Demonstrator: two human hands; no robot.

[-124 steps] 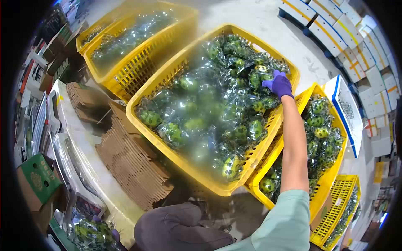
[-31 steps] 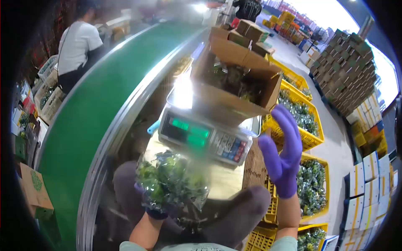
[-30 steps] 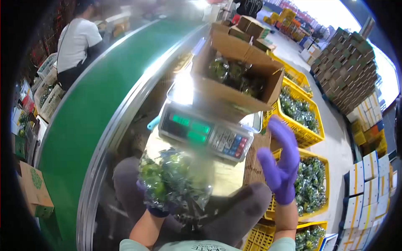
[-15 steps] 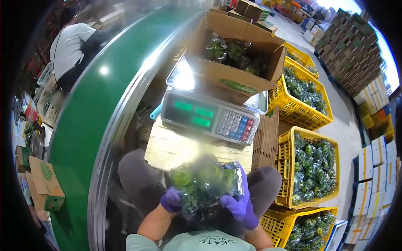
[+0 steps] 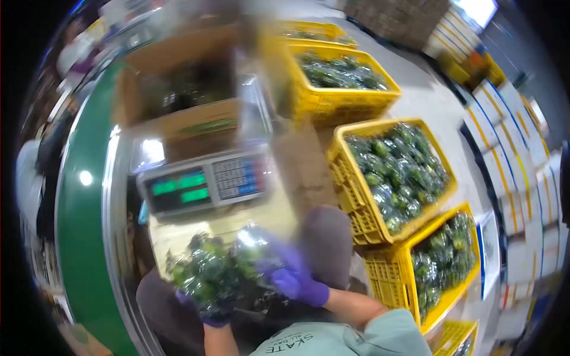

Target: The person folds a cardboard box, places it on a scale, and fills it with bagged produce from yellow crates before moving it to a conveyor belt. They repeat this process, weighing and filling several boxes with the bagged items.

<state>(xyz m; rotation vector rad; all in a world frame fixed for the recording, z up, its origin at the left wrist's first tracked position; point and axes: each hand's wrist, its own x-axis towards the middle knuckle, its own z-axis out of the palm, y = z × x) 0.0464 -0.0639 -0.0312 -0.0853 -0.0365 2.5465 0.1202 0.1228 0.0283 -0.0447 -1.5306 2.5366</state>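
My left hand, in a purple glove, is wrapped round the underside of a clear-wrapped clump of green vegetables; most of its fingers are hidden beneath. My right hand, gloved in purple too and smeared by motion, grips another shiny plastic-wrapped pack of greens right beside the first. Both packs are over my lap, at the near edge of a pale board. Just beyond stands a scale with lit green digits and a keypad. On its platform sits an open cardboard box with dark wrapped greens inside.
Yellow crates full of wrapped greens line my right side, with another crate farther back. A green conveyor belt runs along the left. White stacked boxes stand at the far right. A person is beyond the belt.
My head has turned right, so the scale, box and belt have shifted left and more of the crates shows. Both hands still hold wrapped greens.
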